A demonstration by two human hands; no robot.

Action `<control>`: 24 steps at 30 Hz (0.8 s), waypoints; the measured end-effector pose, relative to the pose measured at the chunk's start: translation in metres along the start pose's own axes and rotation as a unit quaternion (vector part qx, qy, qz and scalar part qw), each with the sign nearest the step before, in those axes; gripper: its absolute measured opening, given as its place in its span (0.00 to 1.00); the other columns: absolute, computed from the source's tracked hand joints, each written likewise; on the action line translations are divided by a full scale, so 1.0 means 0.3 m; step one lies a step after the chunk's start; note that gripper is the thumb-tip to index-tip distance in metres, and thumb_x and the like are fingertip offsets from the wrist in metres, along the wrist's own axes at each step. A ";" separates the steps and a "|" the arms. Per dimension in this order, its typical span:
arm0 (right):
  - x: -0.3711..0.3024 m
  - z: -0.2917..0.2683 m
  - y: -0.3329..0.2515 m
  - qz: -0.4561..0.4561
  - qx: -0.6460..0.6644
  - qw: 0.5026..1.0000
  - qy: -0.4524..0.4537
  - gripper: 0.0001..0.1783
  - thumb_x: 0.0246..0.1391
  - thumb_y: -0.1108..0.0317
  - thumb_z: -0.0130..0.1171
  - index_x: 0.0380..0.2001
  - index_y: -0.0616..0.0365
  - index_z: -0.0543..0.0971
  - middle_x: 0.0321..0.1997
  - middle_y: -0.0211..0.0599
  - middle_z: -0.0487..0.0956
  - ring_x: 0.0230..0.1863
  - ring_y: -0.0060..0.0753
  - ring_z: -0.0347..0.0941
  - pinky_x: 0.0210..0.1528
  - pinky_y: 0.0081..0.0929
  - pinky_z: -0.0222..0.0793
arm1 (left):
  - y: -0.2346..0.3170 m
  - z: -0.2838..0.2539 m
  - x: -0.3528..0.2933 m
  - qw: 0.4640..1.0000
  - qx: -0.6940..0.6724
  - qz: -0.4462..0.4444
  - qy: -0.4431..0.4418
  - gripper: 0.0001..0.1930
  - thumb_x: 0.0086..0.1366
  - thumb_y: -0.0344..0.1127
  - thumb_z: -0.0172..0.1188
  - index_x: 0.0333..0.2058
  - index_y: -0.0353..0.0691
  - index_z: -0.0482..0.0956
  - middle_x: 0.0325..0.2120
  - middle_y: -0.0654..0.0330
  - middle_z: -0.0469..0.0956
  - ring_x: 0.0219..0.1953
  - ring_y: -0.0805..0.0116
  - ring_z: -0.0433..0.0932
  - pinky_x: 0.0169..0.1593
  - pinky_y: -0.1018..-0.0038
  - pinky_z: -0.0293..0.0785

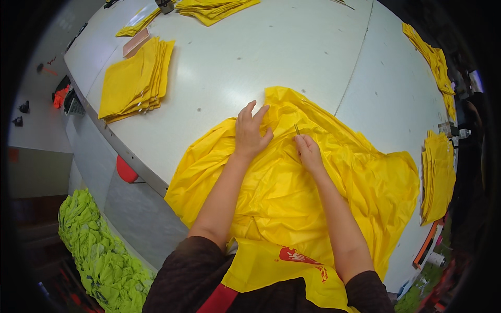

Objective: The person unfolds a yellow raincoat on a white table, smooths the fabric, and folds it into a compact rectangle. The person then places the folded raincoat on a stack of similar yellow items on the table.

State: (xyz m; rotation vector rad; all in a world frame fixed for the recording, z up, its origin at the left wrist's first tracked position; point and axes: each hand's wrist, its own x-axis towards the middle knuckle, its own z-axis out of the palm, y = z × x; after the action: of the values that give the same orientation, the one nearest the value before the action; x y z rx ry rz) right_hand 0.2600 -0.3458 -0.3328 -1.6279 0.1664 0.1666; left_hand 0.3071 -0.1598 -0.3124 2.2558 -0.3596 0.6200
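Note:
A large yellow garment (282, 193) of thin, crinkled, slightly shiny cloth lies spread over the table in front of me and hangs over its near edge. A red print shows on the flap nearest my body. My left hand (251, 130) is open, its fingers apart over the upper left part of the cloth; whether it touches cannot be made out. Just right of it, my right hand (310, 153) is closed on slim metal tweezers (297, 128), whose two thin points stick up above a fold. The fingers hide the tool's lower part.
On the white table (219, 68), a stack of folded yellow cloth (133, 81) lies at left beside a pink box (136, 43). More yellow pieces (216, 9) lie at the far edge and a stack (437, 177) at right. Lime-green cloth (102, 250) is heaped lower left.

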 end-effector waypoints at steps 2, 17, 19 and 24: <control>-0.020 0.000 0.005 0.006 0.007 1.000 0.001 0.14 0.58 0.59 0.49 0.24 0.57 0.70 0.16 0.19 0.61 0.18 0.12 0.54 0.21 0.15 0.51 | 0.000 -0.013 0.030 0.996 0.016 0.087 -0.026 0.14 0.45 0.31 0.58 0.34 0.42 0.76 0.48 0.50 0.67 0.50 0.50 0.64 0.53 0.60 0.61; -0.092 0.022 0.014 -0.089 -0.081 0.992 0.033 0.12 0.55 0.64 0.53 0.31 0.64 0.71 0.18 0.27 0.64 0.21 0.18 0.57 0.25 0.19 0.57 | -0.199 -0.138 0.216 0.946 -0.180 -0.209 -0.169 0.06 0.51 0.32 0.63 0.25 0.36 0.79 0.27 0.60 0.77 0.29 0.68 0.73 0.34 0.76 0.70; -0.103 0.027 0.019 -0.092 -0.098 0.990 0.042 0.12 0.54 0.64 0.53 0.33 0.64 0.72 0.19 0.27 0.65 0.21 0.18 0.58 0.25 0.19 0.57 | -0.141 -0.128 0.179 0.997 0.058 0.009 -0.050 0.05 0.50 0.32 0.63 0.25 0.38 0.79 0.23 0.62 0.75 0.27 0.67 0.72 0.32 0.75 0.70; -0.094 0.046 0.016 -0.089 -0.073 0.992 0.059 0.12 0.55 0.64 0.52 0.34 0.63 0.72 0.19 0.27 0.67 0.22 0.18 0.60 0.26 0.18 0.59 | -0.076 -0.070 0.035 0.980 0.178 0.093 0.003 0.04 0.49 0.32 0.61 0.22 0.43 0.75 0.20 0.62 0.71 0.25 0.61 0.70 0.30 0.69 0.69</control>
State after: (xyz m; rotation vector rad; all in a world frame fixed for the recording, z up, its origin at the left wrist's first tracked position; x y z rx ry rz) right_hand 0.2313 -0.3321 -0.3324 -1.7896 0.1006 -0.0564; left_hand 0.3190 -0.1296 -0.3079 2.5799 -0.4925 0.8430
